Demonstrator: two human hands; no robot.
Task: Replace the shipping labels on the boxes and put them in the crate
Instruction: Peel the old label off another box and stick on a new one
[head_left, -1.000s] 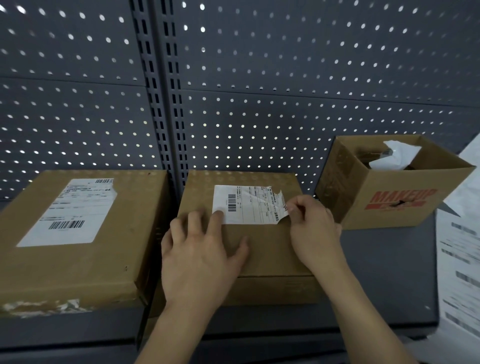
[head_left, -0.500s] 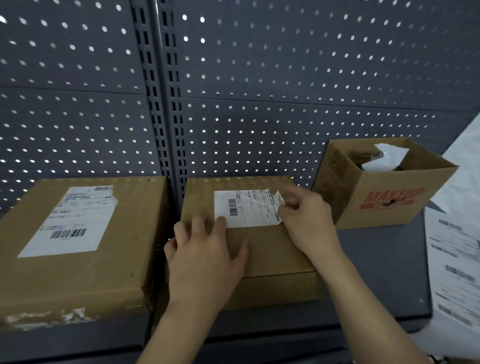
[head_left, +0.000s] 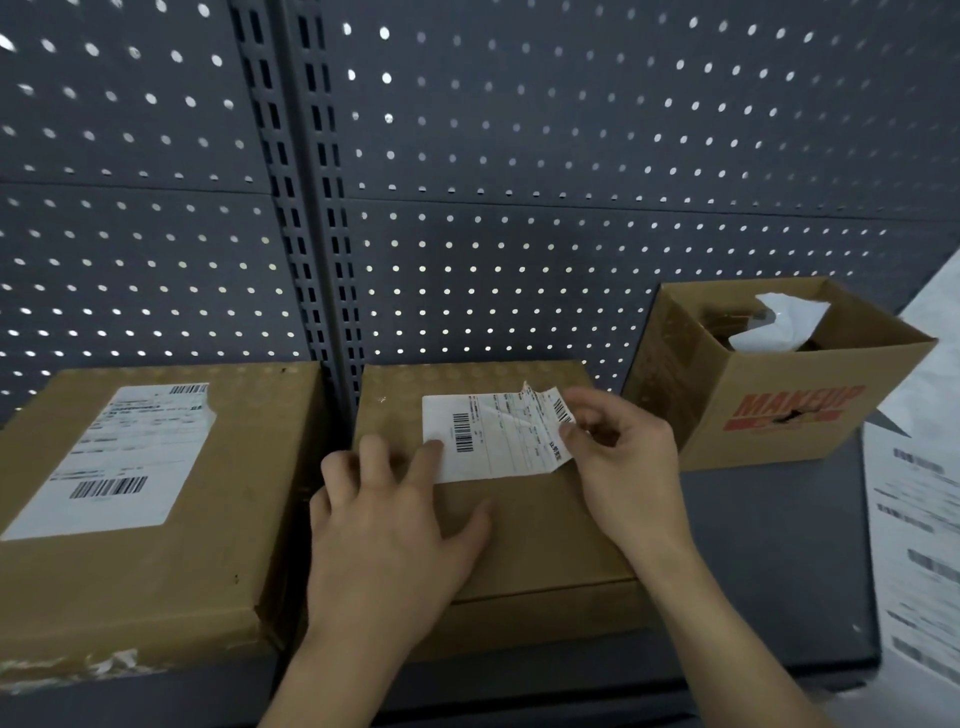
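A closed cardboard box (head_left: 540, 525) lies on the grey shelf in the middle. On its top sits a white shipping label (head_left: 493, 436) whose right edge is torn and lifted. My right hand (head_left: 623, 462) pinches that lifted right edge between thumb and fingers. My left hand (head_left: 389, 525) lies flat on the box top, fingers spread, fingertips at the label's left lower corner. A second closed box (head_left: 156, 566) lies to the left, with a larger white label (head_left: 119, 462) torn at its upper right corner.
An open cardboard box (head_left: 779, 415) printed MAKEUP stands at the right, with crumpled white paper inside. A sheet of printed labels (head_left: 919, 530) hangs along the right edge. A dark perforated back panel (head_left: 519, 208) rises behind the boxes. The shelf's front edge runs below my wrists.
My right hand has peeled the label's right edge further up and leftward. The left hand stays pressed on the box. The camera has come closer.
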